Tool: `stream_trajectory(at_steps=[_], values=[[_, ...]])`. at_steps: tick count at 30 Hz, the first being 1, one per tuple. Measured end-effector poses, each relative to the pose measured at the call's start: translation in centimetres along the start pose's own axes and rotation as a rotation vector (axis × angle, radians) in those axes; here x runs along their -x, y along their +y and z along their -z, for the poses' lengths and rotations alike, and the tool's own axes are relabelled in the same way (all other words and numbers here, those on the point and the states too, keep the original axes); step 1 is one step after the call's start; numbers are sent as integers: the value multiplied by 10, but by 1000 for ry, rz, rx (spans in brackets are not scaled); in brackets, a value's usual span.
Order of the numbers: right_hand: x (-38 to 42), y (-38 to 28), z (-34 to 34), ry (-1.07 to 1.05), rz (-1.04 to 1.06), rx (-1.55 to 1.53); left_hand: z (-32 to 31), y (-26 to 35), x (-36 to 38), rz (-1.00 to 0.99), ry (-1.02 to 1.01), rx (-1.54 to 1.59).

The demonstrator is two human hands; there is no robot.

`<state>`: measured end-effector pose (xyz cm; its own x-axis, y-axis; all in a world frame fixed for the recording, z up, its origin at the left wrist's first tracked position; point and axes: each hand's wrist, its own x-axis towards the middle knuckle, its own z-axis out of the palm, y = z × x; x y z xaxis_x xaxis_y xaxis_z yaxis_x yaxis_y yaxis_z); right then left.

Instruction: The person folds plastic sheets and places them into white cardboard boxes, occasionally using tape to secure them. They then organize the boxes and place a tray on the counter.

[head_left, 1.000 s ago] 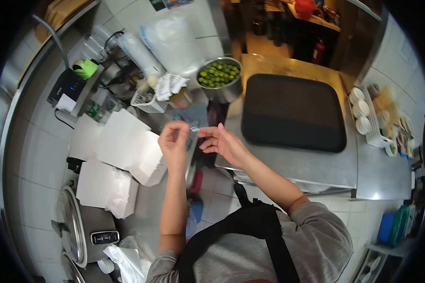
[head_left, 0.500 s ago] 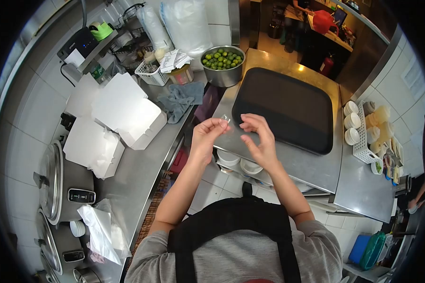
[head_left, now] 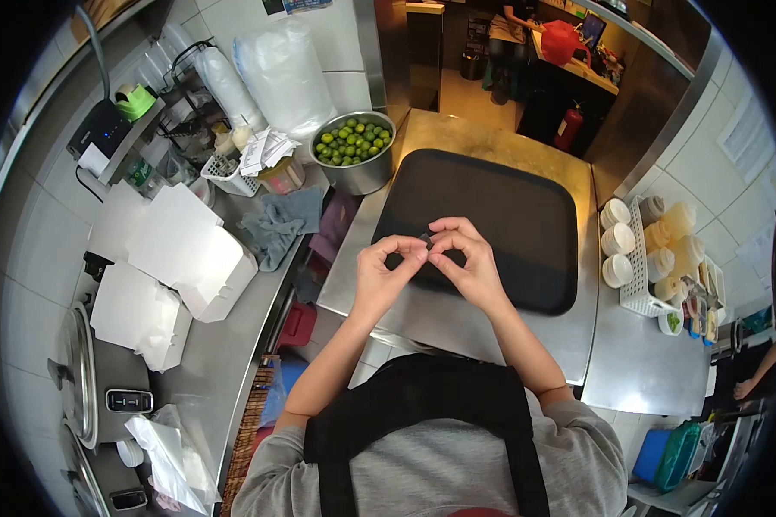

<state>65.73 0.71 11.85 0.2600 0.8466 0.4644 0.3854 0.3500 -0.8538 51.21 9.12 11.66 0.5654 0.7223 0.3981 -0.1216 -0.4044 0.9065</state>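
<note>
My left hand (head_left: 382,274) and my right hand (head_left: 467,263) meet fingertip to fingertip above the near edge of a black tray (head_left: 500,224) on a steel counter (head_left: 457,323). Between the pinched thumbs and forefingers sits a small clear piece (head_left: 423,237), too small to identify. Both hands grip it together. A steel bowl of green limes (head_left: 352,146) stands beyond the tray's far left corner.
White paper boxes (head_left: 181,250) lie on the left counter beside a grey cloth (head_left: 276,226) and rice cookers (head_left: 95,388). A white basket of lidded cups (head_left: 638,258) stands right of the tray. Another person's arm (head_left: 754,379) shows at the far right.
My hands have come together from apart and moved over the tray's near edge; the view shifted so the tray and counter sit more in front of me.
</note>
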Motion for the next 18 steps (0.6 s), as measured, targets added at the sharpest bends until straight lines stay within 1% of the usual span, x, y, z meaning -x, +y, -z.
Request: stream_trajectory(at_steps=[1, 4, 8, 10, 11, 12, 14, 15, 17, 18], values=[[-5, 3, 4, -12, 33, 70, -5, 2, -2, 3, 35, -35], [-14, 5, 14, -71, 24, 113, -17, -6, -8, -10, 92, -57], [-23, 17, 23, -188, 52, 142, -19, -19, -14, 43, 125, -59], [-27, 20, 22, -70, -16, -332, -15, -29, -19, 159, 159, 243], [-28, 17, 25, -40, -26, -469, -12, -25, -22, 207, 171, 380], [-29, 17, 29, -16, 2, -439, -7, -24, -24, 205, 186, 375], [-32, 23, 32, -12, 134, -159, 1, -25, -25, 364, 126, 520], [-32, 23, 30, -10, 131, -161, 4, -27, -25, 407, 86, 545], [-33, 20, 27, -110, 203, 22, 5, -24, -24, 422, 59, 589], [-33, 18, 24, -98, 201, 23, 6, -22, -24, 437, 38, 633]])
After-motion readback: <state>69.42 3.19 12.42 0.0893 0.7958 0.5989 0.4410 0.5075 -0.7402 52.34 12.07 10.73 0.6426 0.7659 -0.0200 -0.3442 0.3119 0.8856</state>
